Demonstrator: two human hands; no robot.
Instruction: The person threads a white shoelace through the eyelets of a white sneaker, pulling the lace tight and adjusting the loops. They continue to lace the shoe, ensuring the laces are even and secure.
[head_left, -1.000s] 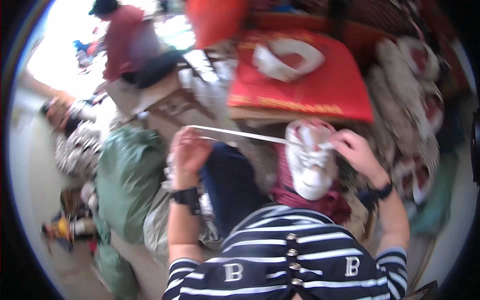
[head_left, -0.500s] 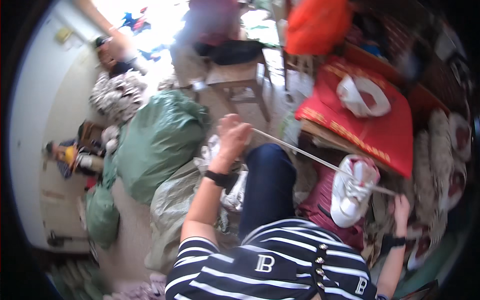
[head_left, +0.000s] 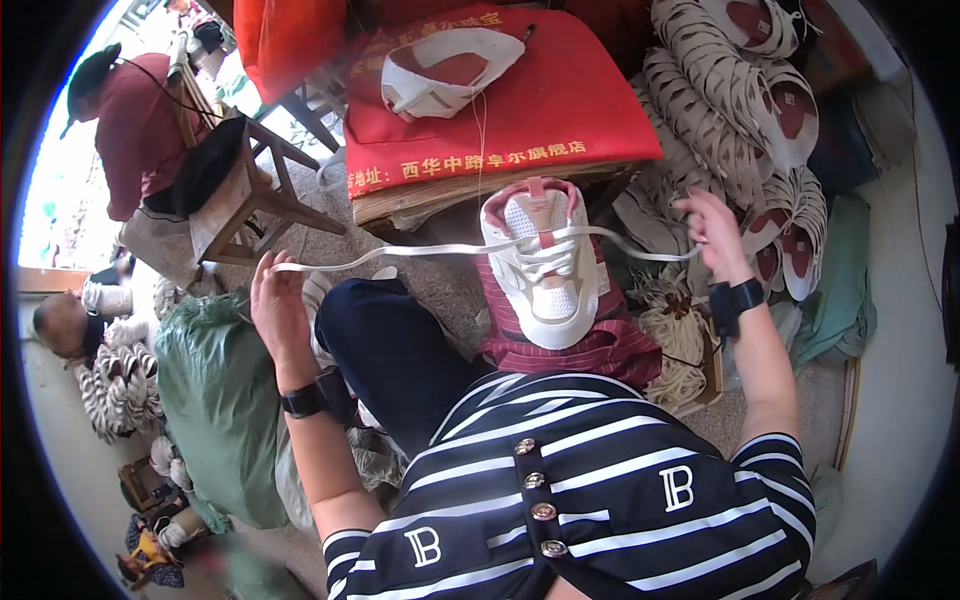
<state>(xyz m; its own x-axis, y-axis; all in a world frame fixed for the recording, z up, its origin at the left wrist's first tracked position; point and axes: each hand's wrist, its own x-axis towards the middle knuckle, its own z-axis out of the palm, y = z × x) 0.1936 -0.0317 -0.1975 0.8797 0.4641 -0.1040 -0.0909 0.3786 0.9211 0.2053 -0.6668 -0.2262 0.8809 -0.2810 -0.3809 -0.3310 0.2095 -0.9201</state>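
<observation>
A white and cream sneaker (head_left: pixel 550 300) with a dusky pink lining rests, toe toward me, on a striped maroon cloth (head_left: pixel 625 355) in front of my body. A flat white shoelace (head_left: pixel 430 252) passes through its upper eyelets and stretches out to both sides, slightly slack. My left hand (head_left: pixel 280 310) pinches one end, with the fingers closed. On the other side, my right hand (head_left: pixel 718 240) has the opposite end by the thumb, its index finger raised. The sneaker itself is touched by neither hand.
A red-covered table (head_left: pixel 600 110) ahead bears an unfinished white shoe upper (head_left: pixel 450 75). Stacked shoe uppers (head_left: pixel 700 110) stand at the right, above a box of loose laces (head_left: pixel 675 345). Left are a green sack (head_left: pixel 215 400), a wooden stool (head_left: pixel 240 200) and a seated person (head_left: pixel 140 130).
The view has swung to the right. The lace, drawn taut and slanting before, now hangs slacker and nearly level, with both hands still at its ends.
</observation>
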